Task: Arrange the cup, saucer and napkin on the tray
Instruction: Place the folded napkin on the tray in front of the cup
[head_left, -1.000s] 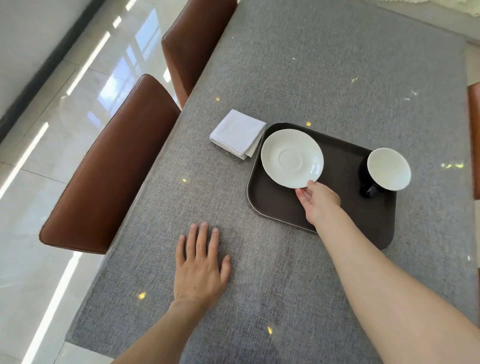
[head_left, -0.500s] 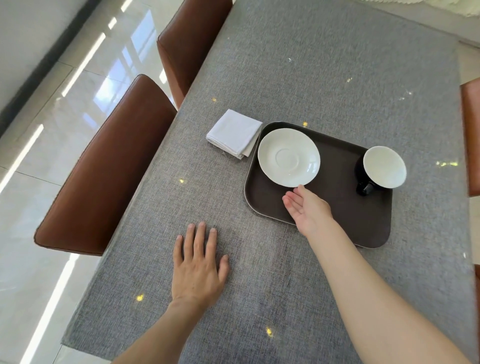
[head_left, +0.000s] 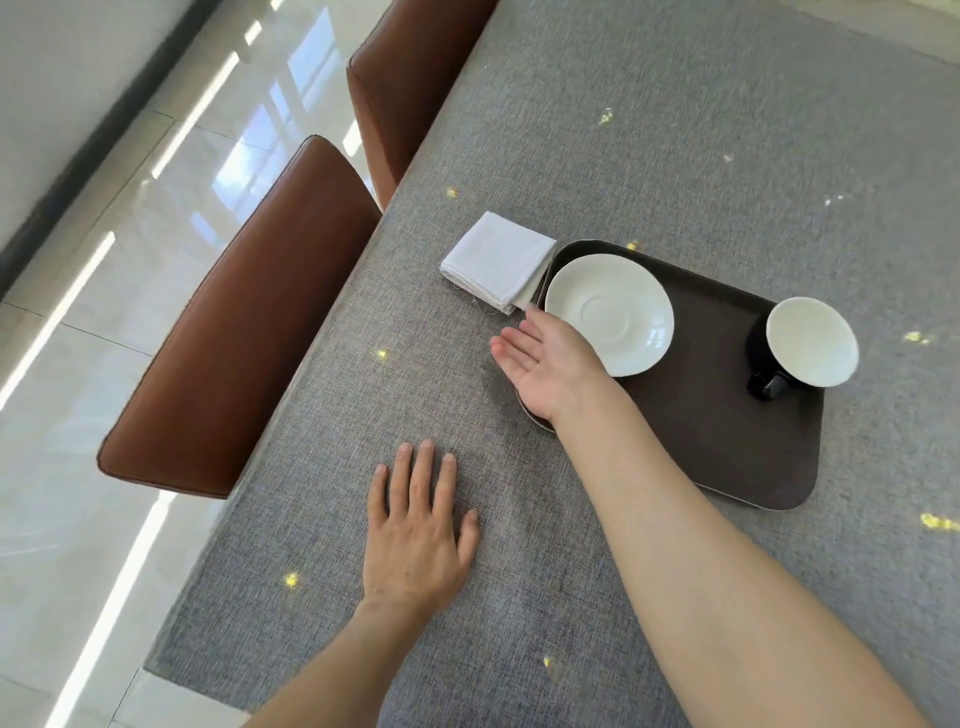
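Head view: the brown tray (head_left: 727, 441) lies on the grey surface (head_left: 675, 130). The white saucer (head_left: 609, 314) sits at its left end, the dark cup (head_left: 802, 345) at its right. The folded napkin (head_left: 497, 261) lies off the tray, touching its left corner. The right hand (head_left: 548, 370), grip spread and empty, hides the tray's left edge. The left hand (head_left: 418, 535) rests flat on the surface nearer the camera, grip spread.

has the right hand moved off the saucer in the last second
Yes. The right hand let go of the saucer and slid left past the tray edge toward the napkin, open and empty.
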